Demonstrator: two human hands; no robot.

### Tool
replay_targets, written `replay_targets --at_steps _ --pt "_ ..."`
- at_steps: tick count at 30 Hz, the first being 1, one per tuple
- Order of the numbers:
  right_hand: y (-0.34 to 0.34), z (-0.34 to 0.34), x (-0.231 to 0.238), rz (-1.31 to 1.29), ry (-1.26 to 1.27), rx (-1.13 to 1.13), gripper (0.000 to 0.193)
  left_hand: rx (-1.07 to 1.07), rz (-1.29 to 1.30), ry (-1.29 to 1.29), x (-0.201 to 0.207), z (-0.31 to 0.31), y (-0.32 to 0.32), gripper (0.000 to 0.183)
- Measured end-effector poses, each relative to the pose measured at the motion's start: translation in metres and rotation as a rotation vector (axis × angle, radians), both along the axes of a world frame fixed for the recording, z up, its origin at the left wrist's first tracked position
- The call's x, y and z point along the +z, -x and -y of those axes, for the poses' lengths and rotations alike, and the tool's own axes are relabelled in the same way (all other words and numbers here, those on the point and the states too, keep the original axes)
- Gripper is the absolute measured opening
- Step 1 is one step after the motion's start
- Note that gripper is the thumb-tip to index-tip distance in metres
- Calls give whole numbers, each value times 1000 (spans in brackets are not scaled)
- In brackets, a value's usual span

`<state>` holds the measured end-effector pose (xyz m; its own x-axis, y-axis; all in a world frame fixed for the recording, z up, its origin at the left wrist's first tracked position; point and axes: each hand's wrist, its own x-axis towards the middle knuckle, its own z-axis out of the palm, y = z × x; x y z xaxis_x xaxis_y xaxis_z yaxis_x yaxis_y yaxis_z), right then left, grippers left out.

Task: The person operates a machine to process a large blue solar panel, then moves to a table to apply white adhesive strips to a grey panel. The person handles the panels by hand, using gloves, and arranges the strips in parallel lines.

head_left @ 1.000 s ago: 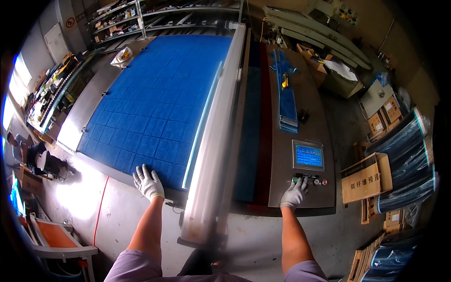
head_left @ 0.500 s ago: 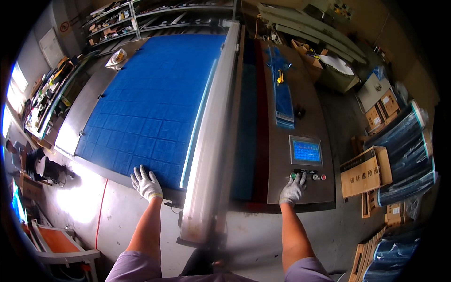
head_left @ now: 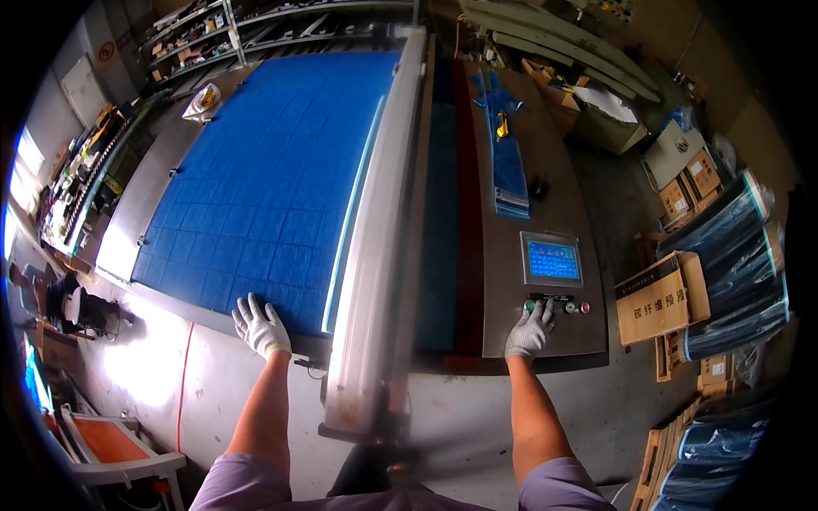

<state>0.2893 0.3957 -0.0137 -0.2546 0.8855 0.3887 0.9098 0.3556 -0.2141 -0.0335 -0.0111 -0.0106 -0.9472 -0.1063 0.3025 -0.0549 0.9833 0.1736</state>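
My left hand (head_left: pixel 262 327), in a whitish knit glove, rests with fingers spread on the front edge of a wide blue sheet (head_left: pixel 256 179) marked with a grid of lines. At the control panel, my gloved right hand (head_left: pixel 530 330) has its fingers stretched over a row of push buttons. A green button (head_left: pixel 530 305) shows by its fingertips, and a red button (head_left: pixel 584 307) lies to the right. Above them sits a lit blue touch screen (head_left: pixel 552 259). Between my hands a long pale machine beam (head_left: pixel 372 230) spans the table front to back.
Blue film strips (head_left: pixel 509 170) with a yellow cutter (head_left: pixel 502 126) lie on the right tabletop (head_left: pixel 498 281). Cartons (head_left: pixel 660 298) and plastic-wrapped dark rolls (head_left: pixel 737 264) stand on the right. A seated person (head_left: pixel 64 298) is at far left. Shelving (head_left: pixel 234 34) is behind.
The whole view has shifted slightly, with things now a little higher and further left. Both hands stay in the same places against the table and panel.
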Motion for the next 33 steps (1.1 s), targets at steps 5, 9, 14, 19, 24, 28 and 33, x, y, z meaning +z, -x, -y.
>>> replay_targets --at_steps 5,9,14,19,24,28,33 --pt "1 -1 -3 -9 0 -4 40 2 1 -8 0 1 0 50" --pt "-1 0 -3 -13 -16 0 40 -4 6 -16 3 -1 0 50" --pt "4 6 12 14 35 -12 37 -9 -13 -6 -1 3 1 50" --pt "2 4 5 10 17 -16 36 -15 -17 -9 -1 1 1 51" --pt "4 4 3 -31 -6 2 36 -104 -77 1 0 6 7 52" --pt "2 2 -2 -16 -41 13 35 -137 -75 4 -2 14 13 50" --pt "0 -3 -9 -29 -82 26 34 -128 -69 24 -6 24 23 49"
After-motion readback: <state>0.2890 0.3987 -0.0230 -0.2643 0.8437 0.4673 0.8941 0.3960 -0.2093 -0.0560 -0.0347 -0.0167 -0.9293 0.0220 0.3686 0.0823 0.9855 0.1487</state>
